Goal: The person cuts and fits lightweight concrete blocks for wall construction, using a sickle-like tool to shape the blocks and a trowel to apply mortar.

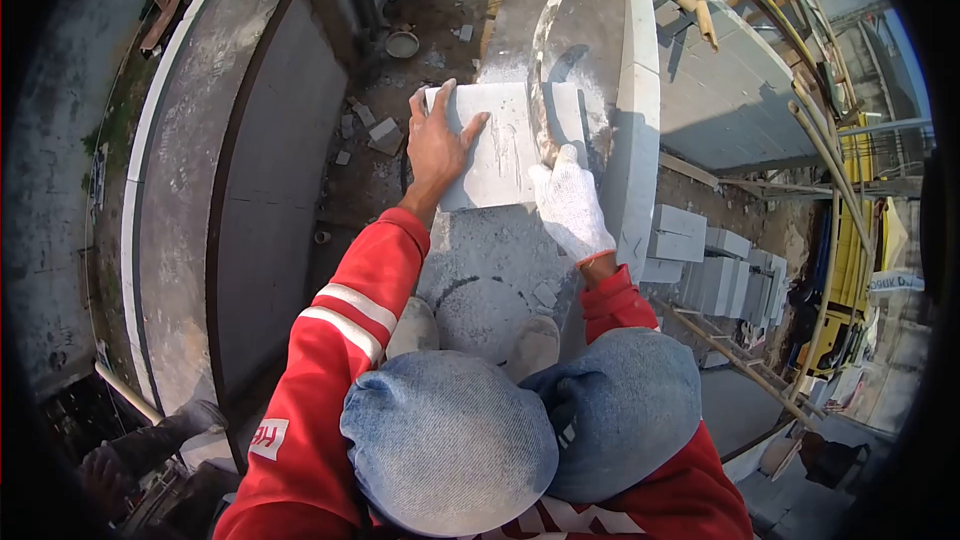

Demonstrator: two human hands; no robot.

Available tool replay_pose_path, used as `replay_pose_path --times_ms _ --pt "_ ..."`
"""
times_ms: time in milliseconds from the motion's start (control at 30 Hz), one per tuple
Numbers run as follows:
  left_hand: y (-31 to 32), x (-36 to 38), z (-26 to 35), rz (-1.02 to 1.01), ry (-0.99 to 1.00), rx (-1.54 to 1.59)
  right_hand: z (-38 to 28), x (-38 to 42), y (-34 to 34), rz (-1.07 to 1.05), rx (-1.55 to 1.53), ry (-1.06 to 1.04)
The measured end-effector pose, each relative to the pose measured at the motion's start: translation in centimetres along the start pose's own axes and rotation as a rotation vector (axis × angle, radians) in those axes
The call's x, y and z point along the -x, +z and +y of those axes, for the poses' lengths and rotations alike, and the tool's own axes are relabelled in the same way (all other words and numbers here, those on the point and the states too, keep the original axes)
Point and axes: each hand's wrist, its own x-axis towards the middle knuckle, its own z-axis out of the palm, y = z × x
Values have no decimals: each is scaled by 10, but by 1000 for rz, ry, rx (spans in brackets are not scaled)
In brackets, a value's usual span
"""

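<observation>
A pale grey lightweight concrete block (495, 155) lies in front of my knees, with scratches and powder on its top face. My left hand (440, 140), bare, rests on the block's left part with fingers spread, the fingertips near its far edge. My right hand (572, 202), in a white knit glove with an orange cuff, is closed round the lower end of a long curved blade (541, 70) spotted with whitish residue. The blade points away from me and passes over the right part of the block. Its grip is hidden in the glove.
A block wall (280, 110) runs along the left, and a narrow pale wall (636, 110) on the right. Stacked blocks (715, 265) stand lower right, near bamboo poles (830, 160) and a yellow vehicle (850, 250). Rubble and a round pan (402, 45) lie on the ground left.
</observation>
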Motion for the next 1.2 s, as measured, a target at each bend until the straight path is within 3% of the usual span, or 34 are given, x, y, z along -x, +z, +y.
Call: replay_pose_path --times_ms 133,267,333,467,500,533,700,733,833,900,933,1000,1033,1100,1133,1200 --pt "-2 8 0 -10 -16 4 -43 11 -47 162 -96 -65" --pt "1 8 -6 -6 4 -7 -32 -3 -23 327 -138 -118" --pt "1 9 -2 0 -11 1 0 -21 10 -31 14 88" --pt "2 2 -4 22 -8 -36 7 -29 -5 -14 247 -301" --pt "2 8 -5 27 9 -66 -33 -9 -36 86 -77 -141" --pt "1 11 -6 14 8 -74 -34 -12 -37 172 -121 -200" --pt "-1 8 -3 -1 0 -21 -30 -21 -19 301 -44 -190" --pt "0 8 -4 -8 4 -14 -34 -22 -16 202 41 -61" --pt "3 7 -6 4 28 -21 15 -34 10 49 34 -108" --pt "0 9 -4 2 5 -14 4 -11 -11 24 363 -410" --pt "-4 9 2 -17 -22 -3 -5 3 -15 63 146 -221" --pt "-3 11 -3 -21 -19 3 -23 31 -27 165 -175 -154" --pt "-4 10 -2 -23 -25 -2 -23 40 -20 165 -175 -153" --pt "-4 7 0 -17 -15 -16 -8 50 4 406 -26 -196" --pt "-3 8 -1 -21 2 -9 20 50 14 289 690 -479" --pt "3 6 -6 12 21 -1 36 44 31 209 516 -388"
